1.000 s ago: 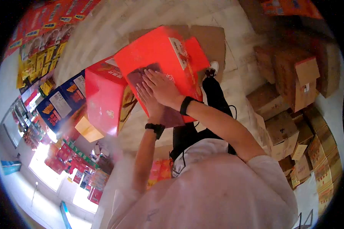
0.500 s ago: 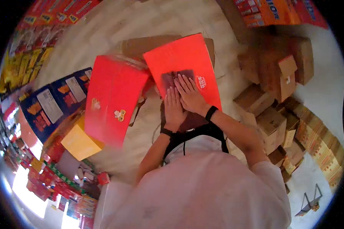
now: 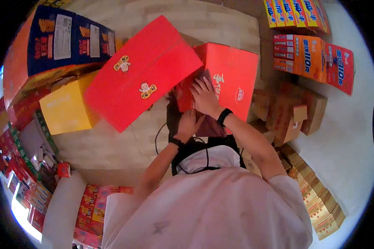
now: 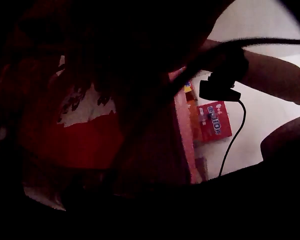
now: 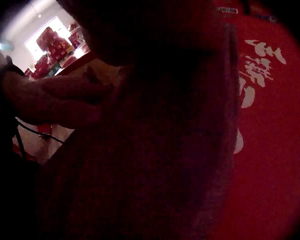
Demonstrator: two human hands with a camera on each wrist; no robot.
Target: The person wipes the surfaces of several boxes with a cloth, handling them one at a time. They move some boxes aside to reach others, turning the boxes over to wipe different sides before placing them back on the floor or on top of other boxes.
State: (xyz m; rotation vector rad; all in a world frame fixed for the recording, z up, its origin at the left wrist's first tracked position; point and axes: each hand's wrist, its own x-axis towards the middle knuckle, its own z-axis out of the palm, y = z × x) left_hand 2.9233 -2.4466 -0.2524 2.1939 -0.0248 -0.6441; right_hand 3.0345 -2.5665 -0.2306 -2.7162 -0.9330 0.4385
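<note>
A red carton [image 3: 234, 70] with white lettering stands before me in the head view. A dark purple cloth [image 3: 212, 125] is draped over its near left part. My right hand [image 3: 206, 98] rests on the cloth with its fingers extended over the box's edge. Lower and to the left, my left hand [image 3: 189, 125] touches the near side of the cloth-covered box, thumb spread from the fingers. In the right wrist view, the cloth [image 5: 155, 160] fills the dark middle beside the red face with lettering [image 5: 270, 150]. The left wrist view is mostly dark.
Another red carton [image 3: 143, 74] with cartoon stickers leans close on the left. Beyond it are a yellow box [image 3: 66, 108] and dark blue cartons [image 3: 66, 37]. Brown cartons [image 3: 284, 116] and orange packs [image 3: 305, 56] stand at the right. A thin black cord [image 3: 156, 139] hangs near my legs.
The head view has turned, so the boxes sit differently. My hands, earlier flat side by side on the cloth, have parted: the left is now lower, at the box's near side.
</note>
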